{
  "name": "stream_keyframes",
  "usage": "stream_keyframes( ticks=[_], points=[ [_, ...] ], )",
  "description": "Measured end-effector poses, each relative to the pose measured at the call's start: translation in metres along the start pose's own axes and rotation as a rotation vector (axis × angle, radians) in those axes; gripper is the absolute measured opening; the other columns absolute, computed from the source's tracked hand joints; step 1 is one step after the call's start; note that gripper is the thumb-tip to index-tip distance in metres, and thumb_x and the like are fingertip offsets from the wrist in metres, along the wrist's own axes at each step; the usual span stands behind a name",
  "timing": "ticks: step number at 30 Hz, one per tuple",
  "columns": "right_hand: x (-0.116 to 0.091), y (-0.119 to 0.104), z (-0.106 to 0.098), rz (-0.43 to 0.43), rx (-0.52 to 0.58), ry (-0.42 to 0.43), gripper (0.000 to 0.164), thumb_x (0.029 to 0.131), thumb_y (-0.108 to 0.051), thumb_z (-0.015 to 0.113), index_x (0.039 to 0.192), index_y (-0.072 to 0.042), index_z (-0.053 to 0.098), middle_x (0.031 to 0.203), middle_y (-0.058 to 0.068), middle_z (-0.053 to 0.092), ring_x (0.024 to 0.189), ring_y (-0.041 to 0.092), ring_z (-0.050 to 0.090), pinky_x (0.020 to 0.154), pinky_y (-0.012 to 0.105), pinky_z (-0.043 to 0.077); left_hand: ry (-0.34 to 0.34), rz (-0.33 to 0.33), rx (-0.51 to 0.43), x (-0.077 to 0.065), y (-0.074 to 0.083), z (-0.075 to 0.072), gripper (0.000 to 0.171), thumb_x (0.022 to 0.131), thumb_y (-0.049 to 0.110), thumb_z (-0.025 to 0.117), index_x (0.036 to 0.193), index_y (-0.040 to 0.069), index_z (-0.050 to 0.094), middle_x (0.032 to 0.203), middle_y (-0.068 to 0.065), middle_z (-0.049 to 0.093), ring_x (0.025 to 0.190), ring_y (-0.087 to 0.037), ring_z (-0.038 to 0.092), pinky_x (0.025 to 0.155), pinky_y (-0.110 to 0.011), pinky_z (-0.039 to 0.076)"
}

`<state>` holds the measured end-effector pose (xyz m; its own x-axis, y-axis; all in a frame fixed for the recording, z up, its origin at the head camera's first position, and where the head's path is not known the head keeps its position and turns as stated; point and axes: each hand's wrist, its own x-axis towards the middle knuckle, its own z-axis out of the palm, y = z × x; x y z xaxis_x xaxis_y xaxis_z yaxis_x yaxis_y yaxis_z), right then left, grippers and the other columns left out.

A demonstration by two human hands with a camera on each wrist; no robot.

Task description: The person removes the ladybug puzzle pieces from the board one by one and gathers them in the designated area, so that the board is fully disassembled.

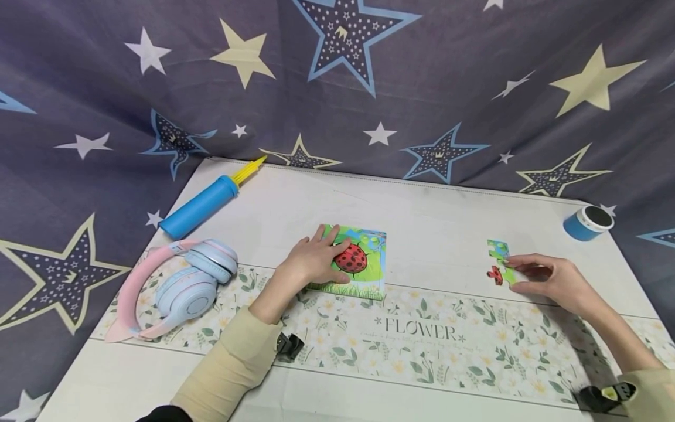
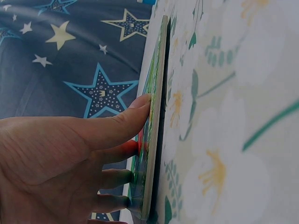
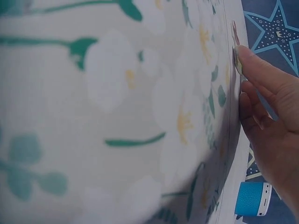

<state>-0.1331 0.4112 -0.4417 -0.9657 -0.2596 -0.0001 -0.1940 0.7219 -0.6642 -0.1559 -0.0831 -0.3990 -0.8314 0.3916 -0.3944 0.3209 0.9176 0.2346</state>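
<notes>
Head view: the left hand (image 1: 315,261) lies on the left part of a ladybug puzzle (image 1: 373,280) near the middle of the table (image 1: 416,205), its fingers spread wide over the picture. Well apart to the right, the right hand (image 1: 561,284) pinches a small cluster of puzzle pieces (image 1: 497,248), green and blue with a red spotted bit at its left, thumb on the near side and fingers on the far side. Pink and light-blue headphones (image 1: 136,284) lie at the left, with a blue and yellow pump (image 1: 199,206) beyond them. At the far right stands a blue and white cylinder (image 1: 582,225). Behind the table hangs a star-patterned curtain (image 1: 403,97).

Left wrist view: the thumb touches the edge of the ladybug puzzle, and the other fingertips rest on its face; the puzzle lies on the flowered table cover (image 2: 252,177).

Right wrist view: the thumb and fingers stand narrow, a thin piece edge showing at the thumb tip; how the fingertips meet it is hidden. The cylinder is beyond the hand.
</notes>
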Motion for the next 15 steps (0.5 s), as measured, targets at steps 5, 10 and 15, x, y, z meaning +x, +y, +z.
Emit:
stream_keyframes(
  ticks=[5,10,15],
  points=[
    [0.003,-0.001,0.000,-0.016,0.000,0.018,0.047,0.086,-0.018,0.085,0.129,-0.007,0.070,0.108,-0.012,0.077,0.094,-0.009,0.066,0.079,0.007,0.052,0.002,-0.003,0.004,0.001,0.000,0.002,0.090,0.092,0.057,0.070,0.164,0.024,0.029,0.176,-0.011,0.008,0.163,-0.038,0.006,0.127,-0.060,0.025],
    [0.009,-0.006,0.004,-0.013,0.035,0.083,0.040,0.088,-0.012,0.082,0.126,-0.005,0.072,0.099,-0.008,0.077,0.085,-0.001,0.067,0.076,0.009,0.053,0.002,-0.002,0.004,0.001,-0.001,0.002,0.090,0.092,0.057,0.071,0.164,0.023,0.029,0.175,-0.012,0.009,0.162,-0.039,0.007,0.127,-0.060,0.026],
    [0.018,-0.017,0.006,0.001,0.073,0.149,0.039,0.091,-0.013,0.080,0.127,-0.003,0.071,0.094,-0.015,0.073,0.082,0.000,0.066,0.071,0.011,0.051,0.002,-0.001,0.003,0.000,-0.001,0.001,0.090,0.092,0.056,0.070,0.164,0.023,0.029,0.175,-0.011,0.009,0.162,-0.039,0.007,0.127,-0.060,0.025]
  ],
)
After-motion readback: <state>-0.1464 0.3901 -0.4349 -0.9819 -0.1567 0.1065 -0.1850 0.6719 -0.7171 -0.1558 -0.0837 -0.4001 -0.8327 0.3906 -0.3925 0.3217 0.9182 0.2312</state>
